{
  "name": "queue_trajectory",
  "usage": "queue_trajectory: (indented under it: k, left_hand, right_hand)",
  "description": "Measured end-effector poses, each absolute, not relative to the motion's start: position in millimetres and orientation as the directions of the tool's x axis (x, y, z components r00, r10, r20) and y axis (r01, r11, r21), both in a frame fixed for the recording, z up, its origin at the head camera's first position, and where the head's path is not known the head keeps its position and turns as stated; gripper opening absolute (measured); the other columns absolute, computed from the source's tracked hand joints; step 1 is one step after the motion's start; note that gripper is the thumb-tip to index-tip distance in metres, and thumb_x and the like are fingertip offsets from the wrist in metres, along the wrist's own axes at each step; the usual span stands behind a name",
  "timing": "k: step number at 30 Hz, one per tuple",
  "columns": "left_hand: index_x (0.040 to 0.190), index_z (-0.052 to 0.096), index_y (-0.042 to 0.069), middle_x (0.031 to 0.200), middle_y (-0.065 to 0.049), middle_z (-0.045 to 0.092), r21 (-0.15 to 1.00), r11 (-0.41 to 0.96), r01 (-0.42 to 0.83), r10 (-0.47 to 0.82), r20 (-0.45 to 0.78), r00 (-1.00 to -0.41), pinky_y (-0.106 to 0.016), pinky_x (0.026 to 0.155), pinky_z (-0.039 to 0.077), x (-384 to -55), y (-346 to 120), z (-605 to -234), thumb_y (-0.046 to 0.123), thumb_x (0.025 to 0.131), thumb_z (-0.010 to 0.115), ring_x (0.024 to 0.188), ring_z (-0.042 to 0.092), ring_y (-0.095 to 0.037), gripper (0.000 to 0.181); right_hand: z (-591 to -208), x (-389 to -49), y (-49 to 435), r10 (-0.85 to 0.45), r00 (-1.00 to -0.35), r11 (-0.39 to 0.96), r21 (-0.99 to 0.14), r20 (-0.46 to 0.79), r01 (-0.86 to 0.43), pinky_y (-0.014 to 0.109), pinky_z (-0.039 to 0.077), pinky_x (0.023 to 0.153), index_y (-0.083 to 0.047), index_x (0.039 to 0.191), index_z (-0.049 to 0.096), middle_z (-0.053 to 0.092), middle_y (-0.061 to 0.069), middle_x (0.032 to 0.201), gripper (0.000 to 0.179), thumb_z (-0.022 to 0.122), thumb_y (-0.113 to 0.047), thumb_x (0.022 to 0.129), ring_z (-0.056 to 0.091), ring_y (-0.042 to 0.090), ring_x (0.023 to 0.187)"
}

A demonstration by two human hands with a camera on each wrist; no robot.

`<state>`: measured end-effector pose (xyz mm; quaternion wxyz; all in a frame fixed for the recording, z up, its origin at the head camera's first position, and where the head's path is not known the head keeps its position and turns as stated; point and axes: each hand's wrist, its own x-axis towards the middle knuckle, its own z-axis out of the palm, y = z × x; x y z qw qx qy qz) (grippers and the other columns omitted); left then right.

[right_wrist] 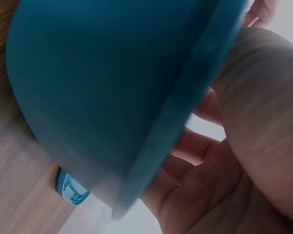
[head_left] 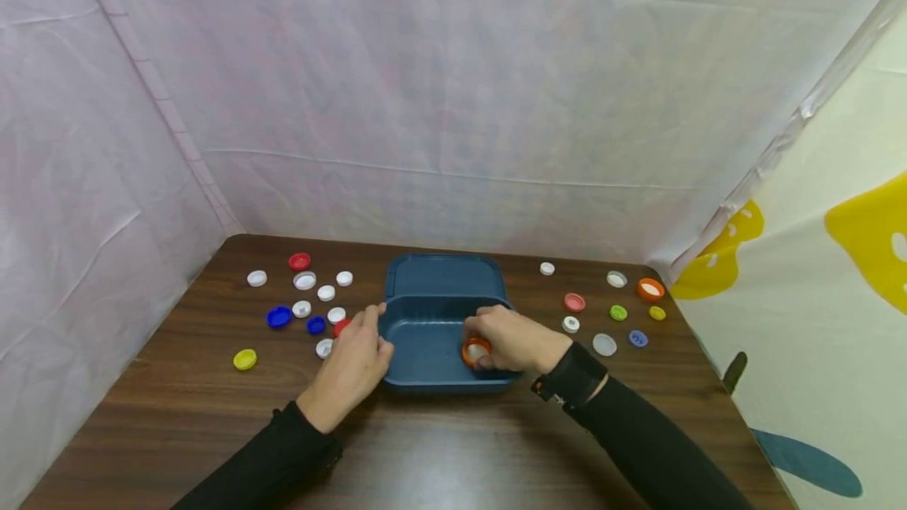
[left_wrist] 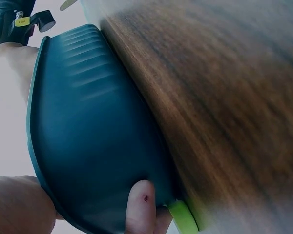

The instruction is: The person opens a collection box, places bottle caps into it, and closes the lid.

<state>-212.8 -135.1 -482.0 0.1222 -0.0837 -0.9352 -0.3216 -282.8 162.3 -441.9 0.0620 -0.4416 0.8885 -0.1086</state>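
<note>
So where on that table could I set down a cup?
There's bare table in front of the blue box, between the left sleeve and right sleeve, and more between the yellow cap and the left sleeve. It's crowded left of the box, where caps cluster beside the left hand. Caps right of the box lie more loosely.

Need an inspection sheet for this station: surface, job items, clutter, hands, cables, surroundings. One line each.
Surface: dark wood-grain tabletop.
Job items: blue bin; orange cap inside its walls.
Clutter: loose caps on both sides of the bin, mixed colours.
Hands: left hand grips the bin's left edge; right hand holds the orange cap.
Cables: nothing seen.
Surroundings: pale sheeting behind the table.
</note>
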Motion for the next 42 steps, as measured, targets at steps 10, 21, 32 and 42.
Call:
queue_trajectory:
  k: [10, 21, 32, 42]
  left_hand:
    - [0.147, 0.062, -0.012, 0.149, -0.032, 0.073, 0.573, 0.782, 0.245, 0.077, 0.301, -0.950, -0.040, 0.077, 0.067, -213, -134, -482, -0.006, 0.100, 0.072, 0.087, 0.071, -0.024, 0.049]
    - [0.147, 0.062, -0.012, 0.151, -0.031, 0.072, 0.576, 0.781, 0.240, 0.077, 0.292, -0.953, -0.041, 0.078, 0.069, -213, -134, -481, -0.005, 0.101, 0.070, 0.089, 0.072, -0.025, 0.048]
    - [0.149, 0.061, -0.013, 0.149, -0.032, 0.072, 0.574, 0.783, 0.240, 0.079, 0.291, -0.954, -0.043, 0.080, 0.071, -213, -134, -483, -0.005, 0.102, 0.071, 0.089, 0.072, -0.026, 0.048]
    - [0.142, 0.064, -0.013, 0.146, -0.032, 0.074, 0.563, 0.778, 0.278, 0.084, 0.345, -0.935, -0.042, 0.076, 0.069, -211, -133, -481, -0.007, 0.099, 0.072, 0.085, 0.070, -0.022, 0.044]
  right_hand:
    - [-432, -286, 170, -0.763, -0.641, 0.606, -0.260, 0.075, -0.752, 0.036, 0.067, 0.088, -0.007, 0.131, 0.082, 0.079, 0.015, 0.122, 0.035, 0.093, -0.022, 0.102, 0.077, 0.029, 0.105]
    - [-421, -310, 188, -0.626, -0.723, 0.662, -0.290, 0.292, -0.691, 0.040, 0.066, 0.086, -0.008, 0.131, 0.082, 0.078, 0.014, 0.118, 0.033, 0.092, -0.024, 0.103, 0.076, 0.030, 0.101]
    - [-438, -358, 216, -0.437, -0.852, 0.793, -0.323, 0.288, -0.516, 0.057, 0.066, 0.101, -0.005, 0.138, 0.081, 0.077, 0.020, 0.134, 0.041, 0.089, -0.025, 0.104, 0.076, 0.038, 0.119]
    - [-449, -386, 242, -0.337, -0.926, 0.874, -0.309, 0.172, -0.375, 0.063, 0.064, 0.104, 0.003, 0.152, 0.070, 0.068, 0.033, 0.146, 0.055, 0.086, -0.023, 0.107, 0.072, 0.048, 0.125]
